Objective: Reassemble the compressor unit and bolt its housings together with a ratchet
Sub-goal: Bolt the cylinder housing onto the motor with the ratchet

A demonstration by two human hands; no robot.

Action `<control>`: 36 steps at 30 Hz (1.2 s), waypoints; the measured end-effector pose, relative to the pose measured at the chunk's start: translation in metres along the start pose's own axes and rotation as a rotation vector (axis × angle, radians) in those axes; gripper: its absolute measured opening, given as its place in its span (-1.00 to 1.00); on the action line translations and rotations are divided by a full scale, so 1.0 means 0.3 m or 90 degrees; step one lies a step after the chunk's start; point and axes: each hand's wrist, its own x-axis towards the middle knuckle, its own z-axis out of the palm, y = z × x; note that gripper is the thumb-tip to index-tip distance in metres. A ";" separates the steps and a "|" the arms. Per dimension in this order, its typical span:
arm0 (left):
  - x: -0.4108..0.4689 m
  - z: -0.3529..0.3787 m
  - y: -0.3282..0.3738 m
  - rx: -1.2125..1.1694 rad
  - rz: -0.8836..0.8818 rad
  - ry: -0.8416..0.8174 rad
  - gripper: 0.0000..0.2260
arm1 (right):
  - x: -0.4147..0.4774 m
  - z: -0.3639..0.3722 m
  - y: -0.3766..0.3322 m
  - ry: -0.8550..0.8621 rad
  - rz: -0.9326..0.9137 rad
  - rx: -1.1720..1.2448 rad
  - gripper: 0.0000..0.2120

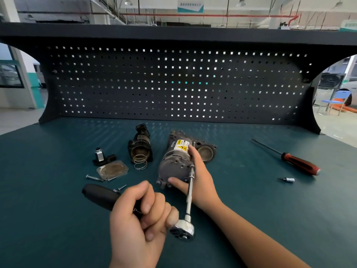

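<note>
Lower centre, the left grip [139,215] curls tight round the ratchet [182,229] handle. The right grip [201,180] clasps the compressor unit [172,165] on the table [58,219].

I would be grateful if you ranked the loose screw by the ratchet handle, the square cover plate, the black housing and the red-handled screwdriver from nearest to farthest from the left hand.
From the left hand, in the head view:
1. Loose screw, just beyond it, to the left.
2. Square cover plate, farther back on the left.
3. Black housing, behind, near centre.
4. Red-handled screwdriver, far right.
</note>
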 end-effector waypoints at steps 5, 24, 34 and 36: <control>0.008 -0.011 0.003 0.018 0.001 -0.029 -0.65 | 0.018 -0.003 0.017 -0.018 -0.011 -0.013 -0.19; 0.043 -0.051 0.024 0.095 0.016 -0.123 -0.61 | 0.027 0.016 0.018 0.009 -0.012 -0.112 -0.23; 0.078 -0.165 0.060 -0.198 -0.057 -0.297 -0.71 | 0.026 0.032 0.006 -0.067 -0.036 -0.187 -0.23; 0.072 -0.170 0.062 -0.202 -0.074 -0.339 -0.69 | 0.023 0.037 0.008 -0.087 -0.044 -0.219 -0.22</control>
